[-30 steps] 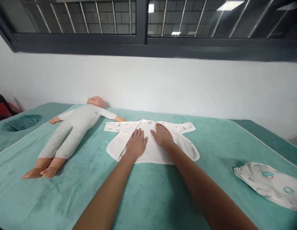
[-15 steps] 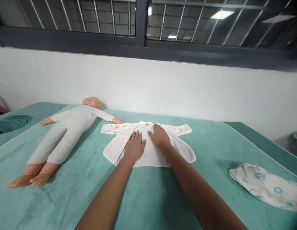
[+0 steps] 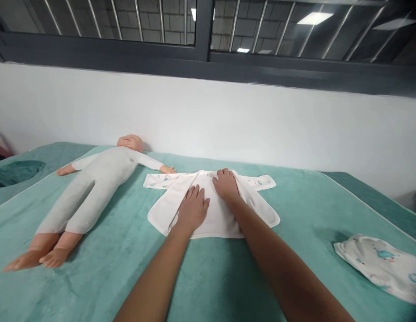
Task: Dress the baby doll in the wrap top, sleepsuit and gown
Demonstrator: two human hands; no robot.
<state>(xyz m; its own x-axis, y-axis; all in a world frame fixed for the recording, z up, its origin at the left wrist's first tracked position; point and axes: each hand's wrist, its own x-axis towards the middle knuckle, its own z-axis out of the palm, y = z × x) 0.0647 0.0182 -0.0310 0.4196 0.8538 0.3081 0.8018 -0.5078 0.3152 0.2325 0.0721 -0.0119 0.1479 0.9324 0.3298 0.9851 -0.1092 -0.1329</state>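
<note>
A small white baby jacket [image 3: 221,219] lies spread open on the green bed cover, its patterned sleeves stretched out to both sides. My left hand [image 3: 193,209] rests flat on the inside of the jacket, left of its middle, fingers pointing away from me. Close to the neckline, my right hand [image 3: 226,184] lies on the cloth with its fingers slightly bent. Neither hand grips the fabric. To the left, a baby doll [image 3: 103,174] in a pale bodysuit lies on its back, one hand near the jacket's left sleeve.
A folded white printed cloth [image 3: 378,266] lies at the right on the green cover [image 3: 201,286]. Behind the bed rises a white wall [image 3: 208,116] below a dark-framed window [image 3: 201,31] with metal bars. A darker green cushion-like shape [image 3: 18,173] is at the far left.
My right hand has slid a little up toward the neckline, its fingers now more bent. My left hand stays flat on the jacket. The camera view has shifted slightly.
</note>
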